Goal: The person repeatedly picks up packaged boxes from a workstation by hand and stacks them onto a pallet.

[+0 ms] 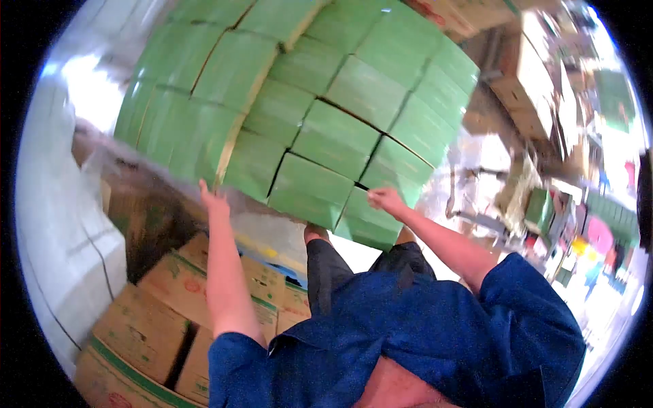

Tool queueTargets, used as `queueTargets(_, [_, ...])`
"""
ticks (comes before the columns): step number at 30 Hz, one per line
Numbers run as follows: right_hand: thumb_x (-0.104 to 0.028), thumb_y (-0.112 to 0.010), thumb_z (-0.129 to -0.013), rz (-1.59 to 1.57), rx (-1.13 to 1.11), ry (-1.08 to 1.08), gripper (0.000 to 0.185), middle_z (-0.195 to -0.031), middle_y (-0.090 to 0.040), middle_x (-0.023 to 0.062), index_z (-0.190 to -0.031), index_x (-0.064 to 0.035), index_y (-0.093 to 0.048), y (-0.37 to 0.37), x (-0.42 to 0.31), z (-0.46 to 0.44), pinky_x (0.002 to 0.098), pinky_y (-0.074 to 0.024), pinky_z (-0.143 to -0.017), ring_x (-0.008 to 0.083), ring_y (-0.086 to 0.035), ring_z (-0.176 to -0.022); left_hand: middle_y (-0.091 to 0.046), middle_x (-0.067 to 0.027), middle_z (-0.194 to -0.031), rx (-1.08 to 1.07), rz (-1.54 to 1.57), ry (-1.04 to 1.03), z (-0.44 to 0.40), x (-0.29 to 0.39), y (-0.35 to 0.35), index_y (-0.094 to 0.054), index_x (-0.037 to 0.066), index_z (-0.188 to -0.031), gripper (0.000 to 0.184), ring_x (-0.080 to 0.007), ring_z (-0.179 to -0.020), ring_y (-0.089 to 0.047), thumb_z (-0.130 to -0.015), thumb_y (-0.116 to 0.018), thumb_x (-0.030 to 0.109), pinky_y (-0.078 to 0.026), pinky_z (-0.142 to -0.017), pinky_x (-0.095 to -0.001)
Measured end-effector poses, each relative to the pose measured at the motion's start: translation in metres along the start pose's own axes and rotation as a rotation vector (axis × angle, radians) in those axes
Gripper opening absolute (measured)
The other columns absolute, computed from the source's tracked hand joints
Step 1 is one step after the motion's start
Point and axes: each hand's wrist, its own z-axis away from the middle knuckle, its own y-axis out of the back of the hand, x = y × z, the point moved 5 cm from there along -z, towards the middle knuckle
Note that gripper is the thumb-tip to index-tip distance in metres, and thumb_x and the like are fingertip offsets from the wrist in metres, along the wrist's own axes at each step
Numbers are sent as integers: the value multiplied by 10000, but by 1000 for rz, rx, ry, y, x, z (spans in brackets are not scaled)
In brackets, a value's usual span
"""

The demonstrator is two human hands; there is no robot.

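Note:
A large block of green boxes (326, 139), packed side by side in rows, fills the space before me. A raised row of green boxes (224, 71) with a tan edge runs along its left part. My left hand (215, 200) is at the near left edge of the block, by the end of that tan edge, with its fingers apart. Over the near right boxes, my right hand (386, 200) has its fingers curled together beside a dark gap. Whether anything is pinched in it cannot be made out.
Brown cartons (146, 330) with green tape are stacked at lower left. White wrapped stacks (68, 231) stand along the left. Further cartons (520, 88) are piled at upper right, and a cluttered area with a pink round thing (600, 234) lies at the right.

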Motion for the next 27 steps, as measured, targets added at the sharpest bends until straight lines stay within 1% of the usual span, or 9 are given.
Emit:
queueTargets(3, [-241,-676,-822,-121,106,-115,238,-726,-654,38,-910,-22,-705,77,121,49,290,-503,-622,116,-606,-686,-161,-102,-1569,-11,-194,-25,65,-33,1,-201,190,-1514,748,-289,-1442,-161,-910,-512,503,-148,-1155,-464])
queueTargets(5, [-182,-664,-818,77,288,34,185,-697,-655,11,-726,-23,-690,131,178,81,264,-461,-551,87,-564,-607,-362,-83,-1486,-43,-343,-63,96,-73,0,-337,172,-1461,588,-252,-1352,-353,-941,-514,382,-230,-1127,-453])
queueTargets(9, [-200,-661,-833,-541,682,-200,195,-684,-651,56,-807,-10,-697,231,229,150,277,-467,-530,125,-587,-583,-490,-105,-1347,-312,-623,120,198,-186,-67,-383,104,-1403,500,-256,-1232,-469,-956,-502,294,-350,-1041,-476])
queueTargets(11, [-180,-652,-856,-985,907,-106,203,-751,-658,56,-950,-2,-677,280,256,162,274,-493,-573,151,-616,-637,-491,-131,-1343,-975,-673,206,210,-268,-112,-344,86,-1427,517,-275,-1236,-473,-969,-492,275,-371,-1024,-461])
queueTargets(13, [-234,-649,-866,-1339,1040,3,278,-803,-665,86,-1027,-7,-648,344,273,193,288,-515,-625,182,-642,-707,-458,-139,-1382,-940,-872,229,345,-344,-221,-302,94,-1459,537,-277,-1279,-436,-977,-486,242,-352,-1047,-457])
queueTargets(17, [-317,-699,-834,-1467,1308,24,367,-908,-622,116,-1010,-22,-570,486,319,250,352,-548,-697,234,-633,-816,-185,-133,-1563,-1410,-1015,207,507,-507,-419,-136,111,-1521,720,-280,-1432,-206,-966,-513,371,-170,-1138,-485])
queueTargets(18, [-321,-710,-831,-1522,1331,-5,420,-882,-594,100,-1072,-19,-546,517,330,257,356,-544,-665,234,-624,-791,-168,-137,-1564,-1446,-1049,297,515,-557,-464,-75,106,-1526,826,-275,-1443,-161,-936,-552,431,-149,-1144,-477])
queueTargets(22, [-391,-725,-816,-1677,1152,124,554,-1033,-553,114,-1209,-94,-472,595,353,267,419,-525,-811,284,-595,-874,-600,-133,-1236,-1409,-983,558,599,-649,-565,-531,49,-1268,490,-291,-1107,-588,-919,-587,388,-465,-964,-424])
queueTargets(27, [-399,-773,-756,-1532,1003,25,599,-1093,-524,107,-1220,-162,-479,609,317,257,492,-545,-696,296,-566,-819,-610,-129,-1221,-1345,-807,625,569,-624,-547,-525,30,-1266,461,-321,-1094,-594,-922,-580,333,-478,-958,-464])
